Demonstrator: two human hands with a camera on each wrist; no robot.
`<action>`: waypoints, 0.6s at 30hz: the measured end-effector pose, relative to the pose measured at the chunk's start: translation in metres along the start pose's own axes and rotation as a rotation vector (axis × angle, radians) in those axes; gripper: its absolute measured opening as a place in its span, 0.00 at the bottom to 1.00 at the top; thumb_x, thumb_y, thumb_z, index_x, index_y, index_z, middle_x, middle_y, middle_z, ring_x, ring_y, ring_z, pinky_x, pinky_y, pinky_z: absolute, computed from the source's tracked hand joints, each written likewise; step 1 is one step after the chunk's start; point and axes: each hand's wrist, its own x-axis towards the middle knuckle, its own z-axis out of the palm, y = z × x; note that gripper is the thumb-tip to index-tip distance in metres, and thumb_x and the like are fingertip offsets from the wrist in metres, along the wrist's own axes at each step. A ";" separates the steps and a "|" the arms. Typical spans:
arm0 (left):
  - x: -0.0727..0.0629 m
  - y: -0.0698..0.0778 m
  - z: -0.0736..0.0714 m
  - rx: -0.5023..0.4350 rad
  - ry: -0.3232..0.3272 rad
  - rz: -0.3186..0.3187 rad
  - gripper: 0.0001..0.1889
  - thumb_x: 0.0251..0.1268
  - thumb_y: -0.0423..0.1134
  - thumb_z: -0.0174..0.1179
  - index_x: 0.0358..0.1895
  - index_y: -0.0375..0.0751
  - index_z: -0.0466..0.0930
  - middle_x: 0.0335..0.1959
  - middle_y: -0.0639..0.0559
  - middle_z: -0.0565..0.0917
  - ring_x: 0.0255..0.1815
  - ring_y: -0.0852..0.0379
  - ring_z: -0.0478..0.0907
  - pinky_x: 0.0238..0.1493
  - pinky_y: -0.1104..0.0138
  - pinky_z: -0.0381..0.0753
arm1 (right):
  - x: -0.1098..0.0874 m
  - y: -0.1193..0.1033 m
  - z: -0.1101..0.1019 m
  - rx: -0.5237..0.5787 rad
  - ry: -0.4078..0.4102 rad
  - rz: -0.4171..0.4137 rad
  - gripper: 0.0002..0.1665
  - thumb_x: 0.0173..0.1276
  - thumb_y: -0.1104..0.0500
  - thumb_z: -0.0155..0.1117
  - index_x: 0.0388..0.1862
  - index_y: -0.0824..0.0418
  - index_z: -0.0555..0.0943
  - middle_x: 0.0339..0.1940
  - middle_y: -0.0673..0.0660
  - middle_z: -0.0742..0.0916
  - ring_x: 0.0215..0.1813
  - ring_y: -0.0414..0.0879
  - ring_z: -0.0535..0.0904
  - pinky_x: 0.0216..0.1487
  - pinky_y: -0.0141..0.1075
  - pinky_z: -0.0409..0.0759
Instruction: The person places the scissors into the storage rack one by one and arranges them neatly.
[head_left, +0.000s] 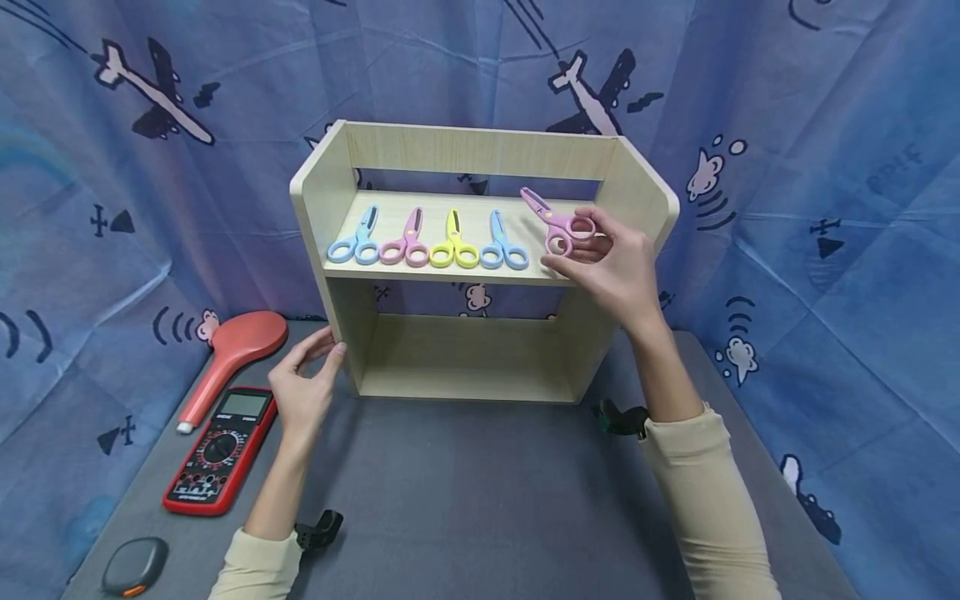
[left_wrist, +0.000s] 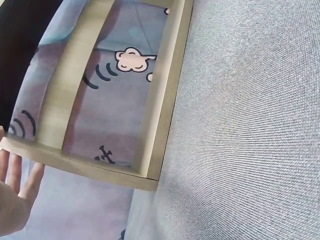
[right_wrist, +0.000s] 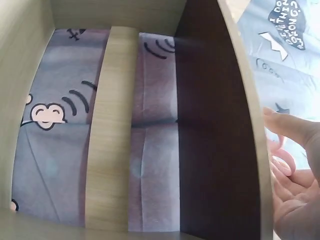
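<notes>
A pair of purple scissors (head_left: 553,223) is pinched by its handle loops in my right hand (head_left: 618,262), above the right end of the upper shelf, blades pointing up and left. In the right wrist view the fingers (right_wrist: 295,127) hold the handle, partly hidden by the shelf board. Blue scissors (head_left: 357,242), pink scissors (head_left: 407,242), yellow scissors (head_left: 453,246) and other blue scissors (head_left: 502,247) lie in a row on the wooden shelf unit (head_left: 480,273), blades toward the back. My left hand (head_left: 303,387) touches the unit's left side with its fingertips; in the left wrist view its fingers (left_wrist: 31,185) are fairly straight.
Left on the grey table (head_left: 480,500) lie a red paddle-shaped object (head_left: 243,342), a red and black multimeter (head_left: 220,450) and a dark rounded device (head_left: 135,567). A blue printed curtain (head_left: 450,50) hangs behind. The unit's lower compartment (head_left: 465,358) is open at the front.
</notes>
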 end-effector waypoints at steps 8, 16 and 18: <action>-0.001 0.001 0.000 0.004 0.005 -0.009 0.17 0.69 0.32 0.74 0.59 0.38 0.91 0.53 0.33 0.92 0.48 0.70 0.88 0.50 0.84 0.86 | 0.004 0.006 0.002 -0.175 -0.016 0.063 0.32 0.58 0.57 0.89 0.58 0.66 0.85 0.49 0.67 0.91 0.50 0.58 0.91 0.51 0.22 0.87; 0.001 0.001 0.000 -0.020 0.005 -0.001 0.17 0.69 0.30 0.75 0.59 0.37 0.91 0.53 0.31 0.91 0.47 0.72 0.88 0.49 0.83 0.87 | 0.003 0.003 0.001 -0.302 -0.049 0.084 0.31 0.61 0.52 0.87 0.56 0.68 0.85 0.54 0.70 0.92 0.58 0.65 0.90 0.65 0.59 0.88; 0.001 0.001 0.000 -0.023 0.005 -0.001 0.17 0.68 0.30 0.75 0.59 0.37 0.91 0.53 0.31 0.91 0.47 0.71 0.88 0.49 0.83 0.87 | 0.002 0.001 0.000 -0.309 -0.062 0.101 0.33 0.62 0.52 0.86 0.59 0.69 0.85 0.56 0.71 0.91 0.59 0.65 0.90 0.67 0.59 0.88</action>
